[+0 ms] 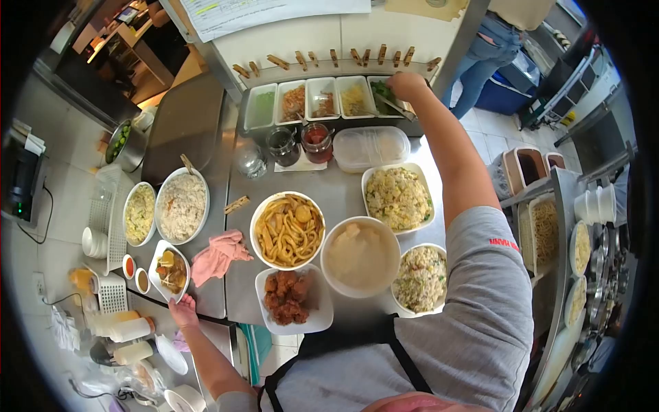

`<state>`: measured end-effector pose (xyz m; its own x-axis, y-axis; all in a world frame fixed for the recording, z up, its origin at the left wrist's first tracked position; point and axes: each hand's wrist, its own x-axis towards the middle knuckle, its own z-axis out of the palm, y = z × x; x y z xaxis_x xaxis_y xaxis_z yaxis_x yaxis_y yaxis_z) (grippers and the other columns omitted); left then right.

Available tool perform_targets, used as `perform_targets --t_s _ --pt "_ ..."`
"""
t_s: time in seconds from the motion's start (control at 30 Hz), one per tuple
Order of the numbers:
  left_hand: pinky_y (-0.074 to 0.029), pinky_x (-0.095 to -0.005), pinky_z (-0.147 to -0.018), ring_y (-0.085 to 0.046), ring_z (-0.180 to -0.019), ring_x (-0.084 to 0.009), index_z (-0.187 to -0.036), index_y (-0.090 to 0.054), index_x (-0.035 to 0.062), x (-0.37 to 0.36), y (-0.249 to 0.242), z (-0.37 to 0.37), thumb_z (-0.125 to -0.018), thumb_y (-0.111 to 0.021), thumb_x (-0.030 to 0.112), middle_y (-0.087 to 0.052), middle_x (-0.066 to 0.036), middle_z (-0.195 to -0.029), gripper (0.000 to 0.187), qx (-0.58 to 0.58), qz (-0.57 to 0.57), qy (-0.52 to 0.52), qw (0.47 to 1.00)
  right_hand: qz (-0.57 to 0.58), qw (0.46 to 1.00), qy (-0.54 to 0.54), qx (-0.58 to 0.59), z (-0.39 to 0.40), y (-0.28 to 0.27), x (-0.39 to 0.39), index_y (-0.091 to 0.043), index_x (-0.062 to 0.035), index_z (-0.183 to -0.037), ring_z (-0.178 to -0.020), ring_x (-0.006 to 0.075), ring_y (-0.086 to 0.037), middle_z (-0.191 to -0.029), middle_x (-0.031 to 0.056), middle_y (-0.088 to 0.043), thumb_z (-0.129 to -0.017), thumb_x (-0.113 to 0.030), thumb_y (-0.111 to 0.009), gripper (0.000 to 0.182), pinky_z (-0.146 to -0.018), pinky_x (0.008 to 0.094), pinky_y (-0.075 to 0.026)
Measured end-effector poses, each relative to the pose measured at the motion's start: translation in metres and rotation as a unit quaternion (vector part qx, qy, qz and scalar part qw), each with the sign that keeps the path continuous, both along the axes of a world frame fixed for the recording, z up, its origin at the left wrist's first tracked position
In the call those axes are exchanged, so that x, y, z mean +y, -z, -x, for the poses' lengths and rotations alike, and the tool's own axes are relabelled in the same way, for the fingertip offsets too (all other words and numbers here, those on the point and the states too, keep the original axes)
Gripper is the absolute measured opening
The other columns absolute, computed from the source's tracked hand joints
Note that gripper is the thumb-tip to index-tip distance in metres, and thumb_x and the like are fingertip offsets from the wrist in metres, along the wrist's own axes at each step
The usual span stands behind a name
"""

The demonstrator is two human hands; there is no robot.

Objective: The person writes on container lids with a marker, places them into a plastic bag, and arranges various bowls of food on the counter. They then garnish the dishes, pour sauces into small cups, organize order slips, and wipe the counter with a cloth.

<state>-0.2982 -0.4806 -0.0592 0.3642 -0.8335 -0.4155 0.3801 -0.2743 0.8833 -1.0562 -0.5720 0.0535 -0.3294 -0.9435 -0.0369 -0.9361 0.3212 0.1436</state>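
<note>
My left hand (183,310) grips the near edge of a white dish (161,280) at the lower left. In the dish lies food in brown sauce (171,270) with yellow chunks. Stretched far forward, my right hand (408,86) is at the rightmost white tub, over green leaves (382,96). Its fingers look curled, but the tips are hidden and what they hold cannot be made out. A metal utensil (391,104) rests in the same tub. Left of it stand tubs of shredded yellow food (353,99) and orange bits (294,101).
Noodles (288,230), fried pieces (288,296), a lidded tub (361,261) and fried rice (398,196) crowd the counter before me. Sauce jars (316,142), a pink cloth (218,257), a clothespin (237,204) and a rice bowl (182,206) stand or lie around. Another person (487,51) stands beyond, at the right.
</note>
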Motion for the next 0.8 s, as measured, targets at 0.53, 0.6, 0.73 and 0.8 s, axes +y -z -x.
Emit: perform_targets --t_s 0.53,0.6,0.73,0.8 --pt "-0.042 -0.0237 -0.053 -0.05 -0.061 -0.013 -0.085 -0.05 0.004 -0.001 -0.002 -0.001 -0.079 -0.039 0.034 -0.053 -0.005 -0.071 0.032 0.001 0.006 0.011 1.0 0.12 0.983 -0.071 -0.121 0.033 -0.011 -0.011 -0.059 -0.0047 -0.081 -0.075 0.0286 -0.056 -0.08 0.0138 -0.059 -0.07 -0.014 -0.05 0.017 -0.065 0.0358 -0.044" --pt "-0.043 -0.0238 -0.053 -0.051 -0.061 -0.013 -0.086 -0.05 0.004 0.0 -0.002 -0.002 -0.079 -0.04 0.034 -0.054 -0.005 -0.071 0.032 0.006 0.009 0.018 1.0 0.122 0.974 -0.034 -0.189 0.03 -0.033 -0.005 -0.058 -0.0045 -0.077 -0.068 0.0264 -0.055 -0.073 0.0148 -0.058 -0.067 -0.016 -0.054 0.015 -0.061 0.0341 -0.043" --pt "-0.043 -0.0245 -0.053 -0.051 -0.061 -0.0131 -0.088 -0.05 0.0048 0.0 0.001 -0.004 -0.079 -0.041 0.035 -0.054 -0.006 -0.071 0.032 0.005 0.002 -0.001 1.0 0.171 0.95 -0.057 -0.253 0.023 -0.045 0.003 -0.057 -0.0036 -0.075 -0.066 0.0257 -0.054 -0.071 0.0145 -0.058 -0.07 -0.017 -0.052 0.015 -0.061 0.0328 -0.042" --pt "-0.043 -0.0248 -0.054 -0.052 -0.063 -0.0141 -0.09 -0.049 0.0048 -0.003 0.006 -0.011 -0.079 -0.041 0.035 -0.055 -0.006 -0.073 0.033 0.013 -0.001 0.008 1.0 0.206 0.911 -0.043 -0.355 0.016 -0.047 0.006 -0.057 -0.003 -0.075 -0.065 0.0263 -0.054 -0.071 0.0143 -0.058 -0.072 -0.019 -0.051 0.018 -0.061 0.0333 -0.042"
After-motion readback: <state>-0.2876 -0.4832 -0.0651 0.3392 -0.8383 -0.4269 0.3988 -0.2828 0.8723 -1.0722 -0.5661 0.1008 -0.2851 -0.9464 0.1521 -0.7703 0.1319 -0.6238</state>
